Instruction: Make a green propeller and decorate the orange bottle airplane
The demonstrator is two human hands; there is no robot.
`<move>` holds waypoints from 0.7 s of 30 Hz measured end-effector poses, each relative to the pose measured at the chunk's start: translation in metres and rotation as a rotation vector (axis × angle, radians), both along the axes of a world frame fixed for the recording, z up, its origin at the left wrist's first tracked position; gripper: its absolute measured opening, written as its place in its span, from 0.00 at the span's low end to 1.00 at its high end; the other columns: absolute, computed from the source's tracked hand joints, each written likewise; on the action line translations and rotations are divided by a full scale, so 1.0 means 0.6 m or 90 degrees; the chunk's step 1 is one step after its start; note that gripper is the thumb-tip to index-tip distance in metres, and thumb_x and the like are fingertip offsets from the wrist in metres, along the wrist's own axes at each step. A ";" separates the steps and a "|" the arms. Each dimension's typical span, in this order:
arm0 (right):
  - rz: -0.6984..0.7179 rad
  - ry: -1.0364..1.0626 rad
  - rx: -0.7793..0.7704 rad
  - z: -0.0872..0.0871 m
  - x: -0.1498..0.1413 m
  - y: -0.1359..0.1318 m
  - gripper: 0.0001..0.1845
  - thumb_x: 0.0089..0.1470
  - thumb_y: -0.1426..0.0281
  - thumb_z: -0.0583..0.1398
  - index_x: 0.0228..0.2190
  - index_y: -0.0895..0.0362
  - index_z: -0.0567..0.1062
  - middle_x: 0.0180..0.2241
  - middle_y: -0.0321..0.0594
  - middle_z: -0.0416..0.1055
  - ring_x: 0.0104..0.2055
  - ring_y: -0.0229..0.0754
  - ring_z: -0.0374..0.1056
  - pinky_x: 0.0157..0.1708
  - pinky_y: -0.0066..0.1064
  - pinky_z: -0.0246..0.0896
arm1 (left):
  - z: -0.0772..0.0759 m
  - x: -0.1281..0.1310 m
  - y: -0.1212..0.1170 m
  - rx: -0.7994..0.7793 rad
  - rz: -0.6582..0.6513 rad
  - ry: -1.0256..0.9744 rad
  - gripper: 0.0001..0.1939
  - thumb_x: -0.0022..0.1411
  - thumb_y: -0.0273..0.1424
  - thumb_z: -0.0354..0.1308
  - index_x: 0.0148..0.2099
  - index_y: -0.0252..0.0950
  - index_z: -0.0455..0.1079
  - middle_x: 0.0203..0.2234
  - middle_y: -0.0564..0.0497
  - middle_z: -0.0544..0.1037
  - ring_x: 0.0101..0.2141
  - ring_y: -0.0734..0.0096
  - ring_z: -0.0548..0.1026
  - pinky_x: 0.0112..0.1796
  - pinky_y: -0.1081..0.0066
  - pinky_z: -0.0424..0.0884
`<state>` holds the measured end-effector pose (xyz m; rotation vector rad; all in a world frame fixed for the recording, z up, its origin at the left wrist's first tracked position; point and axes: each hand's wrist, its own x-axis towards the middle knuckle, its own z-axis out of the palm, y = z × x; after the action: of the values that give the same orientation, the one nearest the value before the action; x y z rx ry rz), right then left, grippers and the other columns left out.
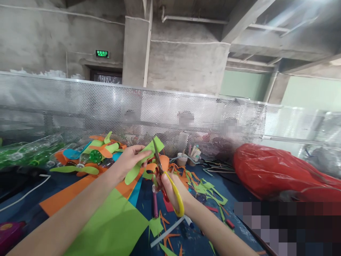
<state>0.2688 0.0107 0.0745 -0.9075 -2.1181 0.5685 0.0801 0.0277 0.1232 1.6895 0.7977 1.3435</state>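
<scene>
My left hand (134, 158) pinches a piece of light green craft sheet (157, 145), whose rounded lower end hangs below the fingers. Scissors (176, 193) with a yellow handle are in my right hand (169, 185). Their dark blades point up and lie against the green piece; whether they are cutting into it I cannot tell. Below my left forearm lies a large light green sheet (112, 220), with an orange sheet (66, 193) and a blue one (135, 192) beside it. A purple pen-like stick (155, 205) stands out under my right hand.
Green and orange scraps (210, 188) litter the blue tabletop (226, 227). Plastic bottles (29, 151) and propeller-shaped cutouts (106, 147) pile up at the left. Cups (182, 159) stand near the perforated metal panel (165, 106). A big red plastic bag (279, 170) bulges at the right.
</scene>
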 end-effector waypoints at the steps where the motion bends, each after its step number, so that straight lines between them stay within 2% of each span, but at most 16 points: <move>1: -0.006 -0.001 -0.003 0.002 0.000 -0.001 0.33 0.59 0.42 0.35 0.22 0.54 0.59 0.22 0.40 0.67 0.21 0.37 0.61 0.23 0.28 0.57 | 0.000 0.000 -0.001 -0.001 -0.002 -0.001 0.12 0.58 0.40 0.61 0.30 0.37 0.70 0.17 0.58 0.69 0.21 0.74 0.69 0.29 0.71 0.66; 6: -0.004 -0.013 0.005 0.006 0.000 -0.002 0.34 0.59 0.44 0.35 0.21 0.54 0.61 0.21 0.39 0.66 0.19 0.35 0.58 0.23 0.28 0.56 | 0.000 0.001 -0.003 -0.003 -0.002 0.000 0.12 0.58 0.40 0.61 0.30 0.37 0.69 0.17 0.58 0.69 0.21 0.74 0.69 0.28 0.71 0.65; 14: 0.009 0.010 0.018 0.002 0.001 0.006 0.33 0.60 0.44 0.35 0.19 0.54 0.59 0.20 0.38 0.64 0.24 0.38 0.61 0.27 0.29 0.58 | 0.005 0.005 -0.008 -0.010 0.009 0.009 0.13 0.57 0.40 0.61 0.28 0.37 0.68 0.16 0.58 0.68 0.20 0.74 0.68 0.27 0.72 0.64; 21: -0.036 0.031 -0.033 -0.007 0.000 0.003 0.30 0.61 0.46 0.38 0.20 0.53 0.59 0.13 0.31 0.56 0.18 0.37 0.57 0.23 0.29 0.56 | 0.004 0.006 -0.005 -0.023 0.011 0.011 0.12 0.56 0.40 0.62 0.30 0.36 0.70 0.15 0.58 0.68 0.20 0.74 0.67 0.27 0.72 0.64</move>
<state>0.2690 0.0126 0.0704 -0.9694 -2.0361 0.6141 0.0835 0.0245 0.1257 1.6719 0.8425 1.3200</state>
